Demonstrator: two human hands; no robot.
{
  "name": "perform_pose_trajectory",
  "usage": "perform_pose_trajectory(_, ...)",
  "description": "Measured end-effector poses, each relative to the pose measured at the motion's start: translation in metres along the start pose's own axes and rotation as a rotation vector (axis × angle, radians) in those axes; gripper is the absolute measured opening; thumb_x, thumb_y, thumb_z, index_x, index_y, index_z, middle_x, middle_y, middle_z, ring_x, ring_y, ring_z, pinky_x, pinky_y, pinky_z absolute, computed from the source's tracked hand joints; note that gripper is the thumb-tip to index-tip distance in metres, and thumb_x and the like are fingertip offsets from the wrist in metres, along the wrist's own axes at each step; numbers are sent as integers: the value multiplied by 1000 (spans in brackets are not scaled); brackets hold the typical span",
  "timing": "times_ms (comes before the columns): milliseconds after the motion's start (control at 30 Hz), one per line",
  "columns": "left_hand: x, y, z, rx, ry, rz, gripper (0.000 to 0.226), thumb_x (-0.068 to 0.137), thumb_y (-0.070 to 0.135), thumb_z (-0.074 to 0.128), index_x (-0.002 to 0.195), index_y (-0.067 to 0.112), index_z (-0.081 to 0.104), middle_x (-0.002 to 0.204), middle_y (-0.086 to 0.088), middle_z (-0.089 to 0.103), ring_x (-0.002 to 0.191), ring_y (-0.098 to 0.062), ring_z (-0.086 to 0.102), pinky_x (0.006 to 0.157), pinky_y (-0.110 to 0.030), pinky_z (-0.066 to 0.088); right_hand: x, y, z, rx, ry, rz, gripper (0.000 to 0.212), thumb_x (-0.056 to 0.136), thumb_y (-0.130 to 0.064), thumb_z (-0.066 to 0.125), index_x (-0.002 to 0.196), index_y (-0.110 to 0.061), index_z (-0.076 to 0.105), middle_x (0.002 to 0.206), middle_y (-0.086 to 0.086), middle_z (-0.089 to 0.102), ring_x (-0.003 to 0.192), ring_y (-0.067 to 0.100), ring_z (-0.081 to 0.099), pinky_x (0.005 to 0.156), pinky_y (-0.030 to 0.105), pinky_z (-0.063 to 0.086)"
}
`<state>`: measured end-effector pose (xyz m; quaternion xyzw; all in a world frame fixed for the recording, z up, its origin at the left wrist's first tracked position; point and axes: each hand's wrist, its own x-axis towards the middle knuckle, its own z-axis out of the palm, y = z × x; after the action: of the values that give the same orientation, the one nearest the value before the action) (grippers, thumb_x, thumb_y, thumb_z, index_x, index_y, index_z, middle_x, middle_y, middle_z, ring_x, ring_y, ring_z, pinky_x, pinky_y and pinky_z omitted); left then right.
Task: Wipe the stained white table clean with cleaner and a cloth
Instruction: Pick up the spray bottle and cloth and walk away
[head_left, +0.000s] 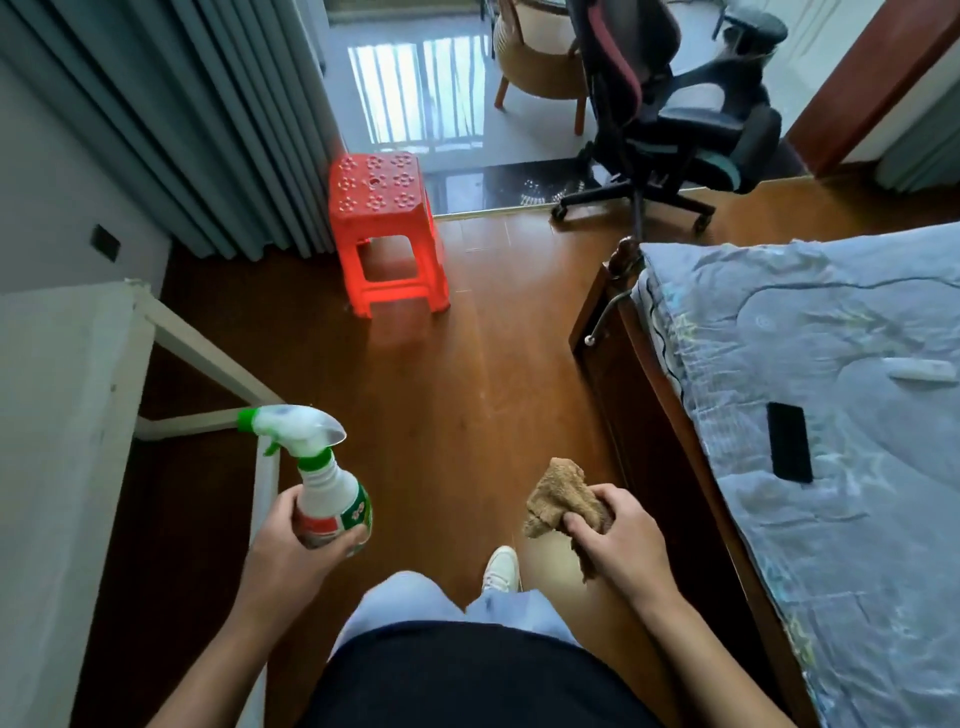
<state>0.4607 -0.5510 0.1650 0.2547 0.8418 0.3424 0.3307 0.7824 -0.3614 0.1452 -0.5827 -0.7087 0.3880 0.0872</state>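
Standing on the wooden floor (467, 364) now, looking down the gap between table and bed. The left hand (298, 540) is wrapped around the body of the spray bottle (322, 478), fingers curled on the label, nozzle pointing left toward the white table (57, 415). The bottle sits upright, just beside the table's near edge, its green nozzle tip over the frame rail. The right hand (618, 535) is clenched on a bunched brown cloth (561, 499), thumb pressed across it, the cloth sticking up and out to the left of the fist. The table runs down the left side of the view, its long edge coming toward the camera and its far corner near the wall; white frame bars show below it. Any stains on the top are too faint to make out from here. On the right, the bed (810, 415) with its dark wooden footboard corner juts in, a black remote (789, 441) lying on the blue cover. Between table edge and bed frame there is an open lane of floor, with one white shoe (501, 569) planted in it. Ahead, a red plastic stool (387, 234) stands near the grey curtain (208, 130), well apart from both hands, and an office chair (670, 114) sits at the threshold beyond.
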Motion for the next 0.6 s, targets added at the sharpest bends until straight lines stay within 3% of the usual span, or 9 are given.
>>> perform_pose_trajectory(300, 114, 54, -4, 19, 132, -28, 59, 69, 28, 95, 116, 32, 59, 104, 12, 69, 96, -4, 65, 79, -31, 48, 175, -80, -23, 10, -14, -144, 24, 80, -41, 75, 99, -34, 63, 92, -13, 63, 82, 4, 61, 69, 23, 47)
perform_pose_trajectory(600, 310, 155, 16, 47, 17, 70, 65, 67, 36, 95, 120, 35, 58, 108, 13, 69, 101, -7, 66, 80, -30, 51, 311, -115, -62, 47, 115, -8, 23, 80, -40, 78, 95, -38, 62, 89, -14, 66, 79, 1, 62, 65, 22, 45)
